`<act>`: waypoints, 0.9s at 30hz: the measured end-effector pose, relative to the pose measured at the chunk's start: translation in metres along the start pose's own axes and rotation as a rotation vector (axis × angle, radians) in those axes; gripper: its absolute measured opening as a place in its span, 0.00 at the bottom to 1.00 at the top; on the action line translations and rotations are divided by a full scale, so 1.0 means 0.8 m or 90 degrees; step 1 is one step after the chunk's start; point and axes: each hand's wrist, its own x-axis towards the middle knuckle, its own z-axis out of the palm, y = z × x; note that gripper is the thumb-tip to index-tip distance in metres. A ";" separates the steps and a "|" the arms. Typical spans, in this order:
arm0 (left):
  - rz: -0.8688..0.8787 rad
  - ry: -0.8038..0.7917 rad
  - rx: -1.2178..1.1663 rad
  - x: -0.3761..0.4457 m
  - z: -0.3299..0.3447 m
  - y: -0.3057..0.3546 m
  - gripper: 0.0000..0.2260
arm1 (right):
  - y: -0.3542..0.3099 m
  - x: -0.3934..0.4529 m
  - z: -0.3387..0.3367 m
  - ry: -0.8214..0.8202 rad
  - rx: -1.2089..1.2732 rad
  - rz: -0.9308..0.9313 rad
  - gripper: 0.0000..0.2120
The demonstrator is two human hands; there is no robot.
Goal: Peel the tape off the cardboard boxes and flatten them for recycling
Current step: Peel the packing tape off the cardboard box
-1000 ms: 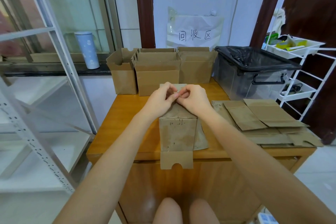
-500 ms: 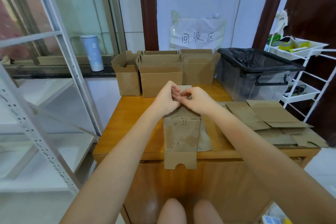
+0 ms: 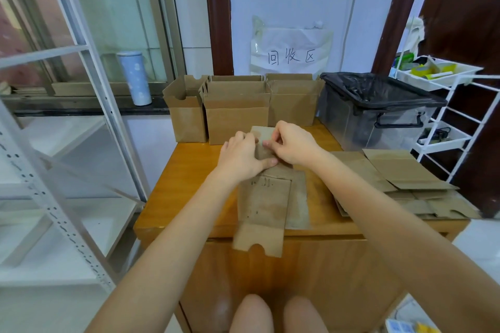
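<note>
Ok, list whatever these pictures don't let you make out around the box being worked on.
- Tape on the box, head view: the left hand and right hand cover the far flap; no tape shows, and each grip stays unclear.
- Upright boxes, head view: their insides are hidden by their own walls.
- Flattened stack, head view: the count is unclear, since the sheets overlap.
- Bin, head view: the black liner hides its contents.

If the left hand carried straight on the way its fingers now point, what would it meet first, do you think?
The left hand points away from the person, up the box flap. Straight on, it would probably meet the middle upright cardboard box first, though depth is hard to judge.
</note>
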 end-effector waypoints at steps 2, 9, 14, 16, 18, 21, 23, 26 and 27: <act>0.005 -0.011 0.017 0.000 -0.010 -0.002 0.29 | 0.003 0.002 0.000 0.048 -0.007 0.039 0.11; -0.023 0.006 0.035 0.000 -0.034 -0.032 0.10 | 0.020 0.003 -0.019 0.015 0.324 0.121 0.06; 0.006 0.025 0.071 0.000 -0.032 -0.012 0.14 | 0.026 -0.001 -0.016 0.010 0.299 0.065 0.07; 0.023 0.040 0.061 -0.001 -0.022 0.000 0.13 | 0.026 -0.003 -0.017 0.003 0.266 0.050 0.07; 0.023 0.070 0.041 -0.001 -0.009 0.008 0.10 | 0.028 -0.004 -0.017 -0.009 0.244 0.044 0.06; 0.003 0.119 0.014 -0.002 0.006 0.009 0.09 | 0.031 -0.005 -0.019 -0.049 0.223 0.036 0.05; 0.006 0.147 0.002 -0.002 0.011 0.005 0.09 | 0.031 -0.008 -0.022 -0.086 0.216 0.026 0.05; 0.026 0.165 0.007 -0.004 0.014 0.003 0.09 | 0.027 -0.011 -0.028 -0.118 0.234 0.043 0.13; 0.029 0.170 0.012 -0.003 0.015 0.003 0.09 | 0.027 -0.012 -0.029 -0.120 0.228 0.044 0.14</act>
